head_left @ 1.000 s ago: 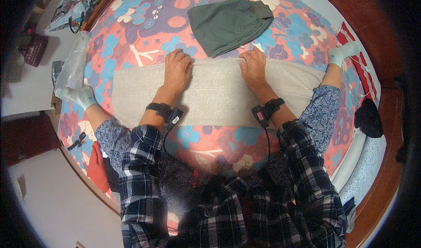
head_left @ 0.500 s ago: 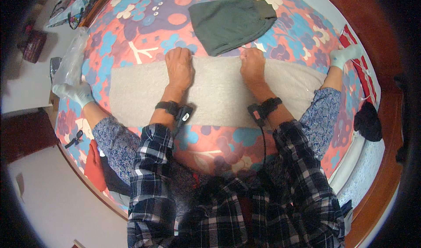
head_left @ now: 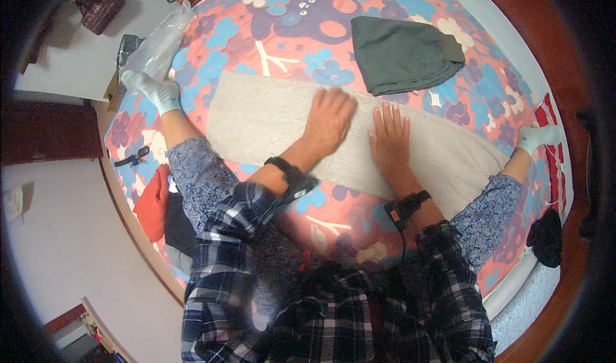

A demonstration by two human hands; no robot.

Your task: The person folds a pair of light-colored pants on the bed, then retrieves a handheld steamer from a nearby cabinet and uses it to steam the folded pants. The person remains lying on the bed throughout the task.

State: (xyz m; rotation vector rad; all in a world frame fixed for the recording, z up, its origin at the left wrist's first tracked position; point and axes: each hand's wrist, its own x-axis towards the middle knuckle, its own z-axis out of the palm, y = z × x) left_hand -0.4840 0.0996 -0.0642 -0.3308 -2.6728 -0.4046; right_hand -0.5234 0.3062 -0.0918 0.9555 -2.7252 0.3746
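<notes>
A long beige folded cloth [head_left: 256,116] lies slantwise across the bed between my outstretched legs, its left end farther from me than its right. Palm down on its middle, my right hand [head_left: 390,141] rests with the fingers straight and apart, open. To the left of it, my left hand [head_left: 328,122] is on the cloth too, a little blurred, its fingers loosely bent and holding nothing I can see. Just beyond the cloth's far edge is a dark green folded garment [head_left: 404,55].
The bed carries a coral, blue and purple patterned cover [head_left: 327,71]. At left lie a clear plastic bag [head_left: 157,45], a black strap-like item [head_left: 133,157] and a red cloth [head_left: 152,202]. A black bundled cloth [head_left: 545,238] sits at the right edge, near a red piece [head_left: 549,164].
Both hands have left the cloth's far edge, where they were closed, and now lie on its surface closer together. The whole view has turned, so the cloth appears slanted.
</notes>
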